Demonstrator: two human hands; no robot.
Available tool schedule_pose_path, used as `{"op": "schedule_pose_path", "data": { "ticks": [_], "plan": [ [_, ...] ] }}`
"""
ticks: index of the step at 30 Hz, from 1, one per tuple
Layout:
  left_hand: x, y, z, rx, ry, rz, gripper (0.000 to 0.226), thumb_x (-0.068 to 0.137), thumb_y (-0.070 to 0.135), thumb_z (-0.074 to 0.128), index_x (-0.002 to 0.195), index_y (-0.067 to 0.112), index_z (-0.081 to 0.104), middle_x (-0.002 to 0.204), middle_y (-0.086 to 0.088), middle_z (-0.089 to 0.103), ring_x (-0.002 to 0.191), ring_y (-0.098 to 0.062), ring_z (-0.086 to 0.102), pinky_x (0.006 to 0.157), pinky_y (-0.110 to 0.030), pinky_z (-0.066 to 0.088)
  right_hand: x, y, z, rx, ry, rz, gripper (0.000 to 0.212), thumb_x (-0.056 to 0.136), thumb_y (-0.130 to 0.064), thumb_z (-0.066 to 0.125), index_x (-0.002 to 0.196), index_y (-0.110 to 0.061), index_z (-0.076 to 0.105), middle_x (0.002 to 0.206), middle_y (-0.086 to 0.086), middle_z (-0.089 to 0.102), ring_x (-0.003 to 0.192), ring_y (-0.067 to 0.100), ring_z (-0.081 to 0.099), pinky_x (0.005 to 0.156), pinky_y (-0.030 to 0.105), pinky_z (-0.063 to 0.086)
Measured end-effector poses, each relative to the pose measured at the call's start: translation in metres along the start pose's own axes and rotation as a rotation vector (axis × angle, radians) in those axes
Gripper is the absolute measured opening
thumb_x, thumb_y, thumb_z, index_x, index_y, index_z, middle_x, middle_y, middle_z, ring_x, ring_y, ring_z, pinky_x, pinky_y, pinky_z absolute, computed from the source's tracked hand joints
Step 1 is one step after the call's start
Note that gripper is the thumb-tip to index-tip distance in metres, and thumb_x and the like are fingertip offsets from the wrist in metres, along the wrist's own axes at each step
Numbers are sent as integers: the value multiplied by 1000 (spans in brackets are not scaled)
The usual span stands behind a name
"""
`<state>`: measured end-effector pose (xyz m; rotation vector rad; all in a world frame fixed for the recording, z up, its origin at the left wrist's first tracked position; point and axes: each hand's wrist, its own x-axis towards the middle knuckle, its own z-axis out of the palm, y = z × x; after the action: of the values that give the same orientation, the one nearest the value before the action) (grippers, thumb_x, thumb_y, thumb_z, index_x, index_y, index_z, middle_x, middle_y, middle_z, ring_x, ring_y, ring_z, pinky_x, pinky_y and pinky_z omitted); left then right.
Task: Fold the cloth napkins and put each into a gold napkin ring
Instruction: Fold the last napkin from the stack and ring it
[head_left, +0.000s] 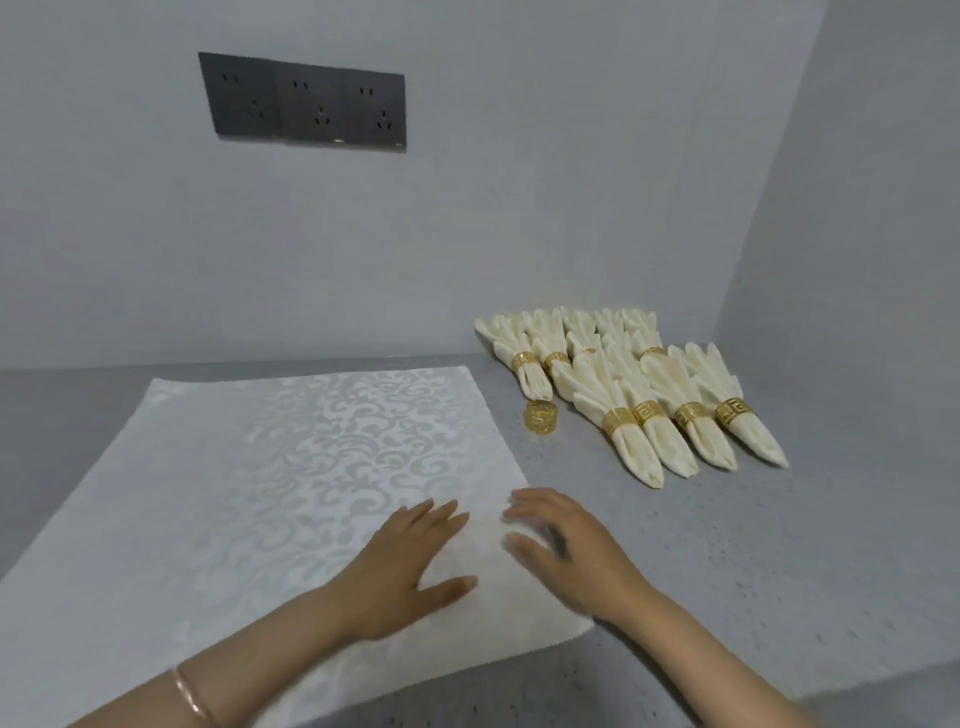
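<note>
A white damask napkin (291, 467) lies spread flat over the left and middle of the grey table (727, 571), its far hem close to the table's back edge. It is probably laid out smooth so the first fold will run true. The woven scroll pattern shines, and the cloth shows no crease yet.

The left hand (410, 564) rests flat on the napkin near its near-right corner. Its grip is released and the fingers are straight, likely pinning the cloth. The right hand (566, 556) is blurred at the napkin's right hem, its grip also released and its fingers loosely spread, holding nothing.

One empty gold ring (541, 415) stands just beside the napkin's far-right corner, handy for this piece. The finished napkins (644, 415), cream and each gathered through its ring, are stacked in rows toward the table's back right corner, out of the working space.
</note>
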<state>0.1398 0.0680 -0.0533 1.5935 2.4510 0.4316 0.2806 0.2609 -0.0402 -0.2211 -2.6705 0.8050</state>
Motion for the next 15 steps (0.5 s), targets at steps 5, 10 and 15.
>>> {"op": "schedule_pose_path", "data": {
  "ticks": [5,10,15],
  "plan": [
    [-75,-27,-13,64,-64,-7,80,83,77,31,150,43,4,154,24,-11,143,1,-16,115,-22,-11,-35,-48,23,-132,-340,-175,58,85,-65,39,137,-40,44,146,-30,27,134,-14,16,106,4,8],
    [-119,-39,-25,57,-129,-45,95,71,87,42,148,48,2,155,25,-11,142,1,-17,118,-32,-9,-38,-70,34,-264,-415,-254,70,78,-75,32,140,-42,37,151,-24,25,139,-8,13,113,13,12],
    [-143,-40,-31,76,-83,-36,74,84,70,45,148,47,15,158,20,6,146,-3,-2,117,-24,-1,-33,-89,33,-395,-428,-286,48,95,-38,48,142,-36,38,151,-18,30,139,0,25,110,14,17]
  ]
}}
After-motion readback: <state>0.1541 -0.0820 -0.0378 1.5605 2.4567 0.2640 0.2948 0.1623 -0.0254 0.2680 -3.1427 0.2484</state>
